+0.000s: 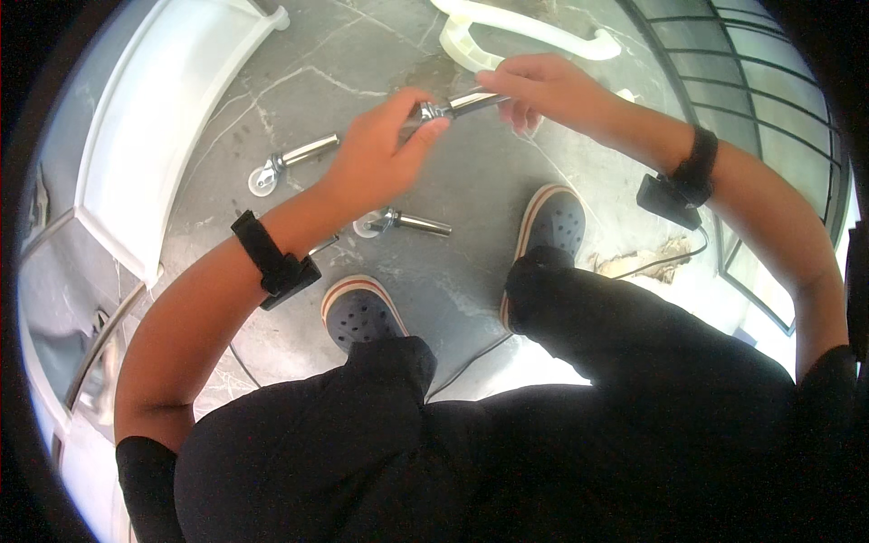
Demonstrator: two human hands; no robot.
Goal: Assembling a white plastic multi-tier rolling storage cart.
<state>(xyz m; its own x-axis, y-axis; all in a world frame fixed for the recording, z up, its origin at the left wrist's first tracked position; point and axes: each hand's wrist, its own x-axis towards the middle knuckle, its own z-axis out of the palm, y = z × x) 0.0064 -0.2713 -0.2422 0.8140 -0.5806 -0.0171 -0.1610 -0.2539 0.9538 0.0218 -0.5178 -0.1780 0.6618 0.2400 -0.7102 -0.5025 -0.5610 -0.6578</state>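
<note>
Between my two hands is a caster leg (472, 100), a shiny metal tube with a caster fitting at one end. My left hand (385, 149) pinches it at the fitting end, thumb and fingers closed; the wheel itself is mostly hidden. At the tube's other end, my right hand (534, 86) grips with thumb and forefinger. On the floor to the left of my left hand lies another caster leg (303, 152) with a pale wheel. A further caster leg (421, 224) rests just below that hand, its wheel partly covered by my wrist.
A white curved panel (181, 118) stands at the left beside a metal rail (104, 339). A white plastic handle-like frame (534, 34) lies beyond my right hand. Dark wire racking (751, 100) rises at the right. Cables (471, 365) run over the grey marbled floor near my shoes (362, 312).
</note>
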